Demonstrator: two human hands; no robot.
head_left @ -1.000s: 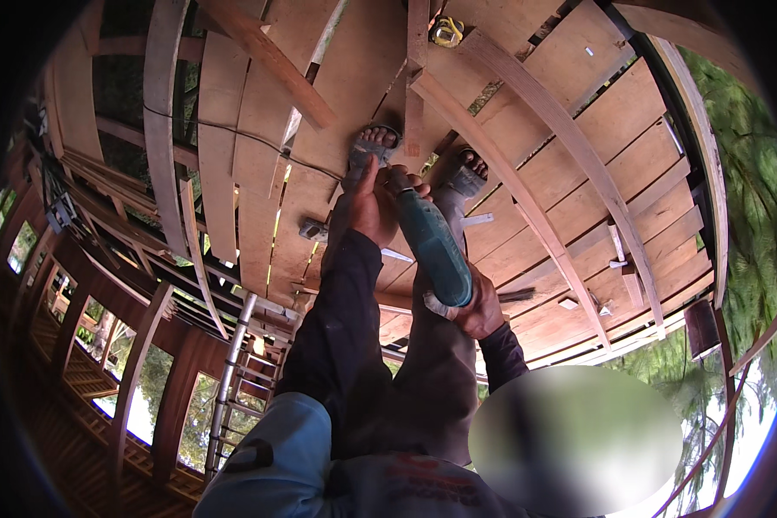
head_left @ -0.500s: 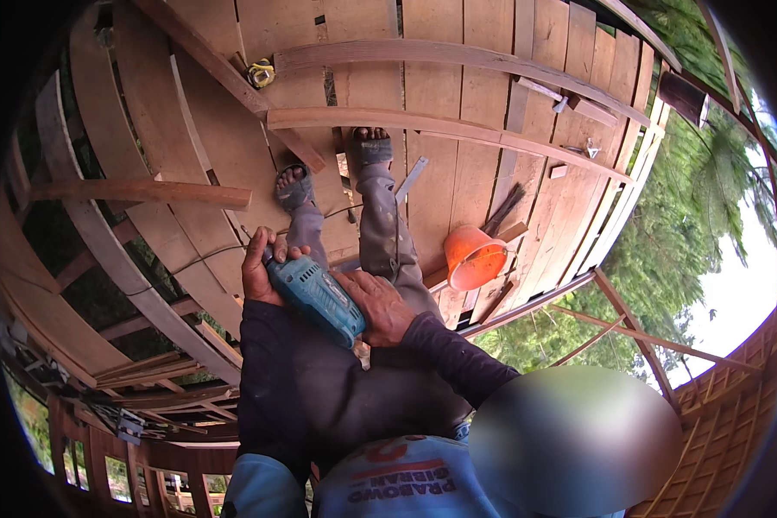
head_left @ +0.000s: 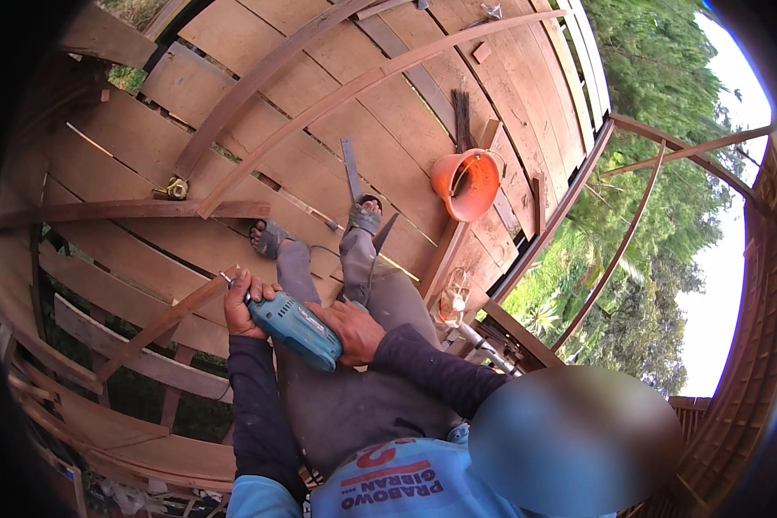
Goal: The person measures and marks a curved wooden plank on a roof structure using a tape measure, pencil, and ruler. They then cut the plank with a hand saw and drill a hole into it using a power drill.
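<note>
A teal power drill (head_left: 293,330) lies across my lap, held between both hands, its front end pointing to the upper left. My left hand (head_left: 248,304) is closed round the front of the drill by the chuck, where a short silvery tip (head_left: 226,278) sticks out past the fingers. Against the drill's right side, my right hand (head_left: 354,331) wraps the grip, which is mostly hidden under the palm. Beyond the drill are my legs and sandalled feet on the planks.
Long timber strips (head_left: 388,71) cross the plank floor (head_left: 319,177), which has gaps. A yellow tape measure (head_left: 175,187) sits beside a beam (head_left: 138,210). An orange bucket (head_left: 483,195), dark bristles (head_left: 462,119) and a flat metal strip (head_left: 350,168) are ahead. Open framing lies left.
My view has turned, so the floor boards and timber now slant and the bucket sits higher. The drill stays in both hands, slightly lower and further left in view.
</note>
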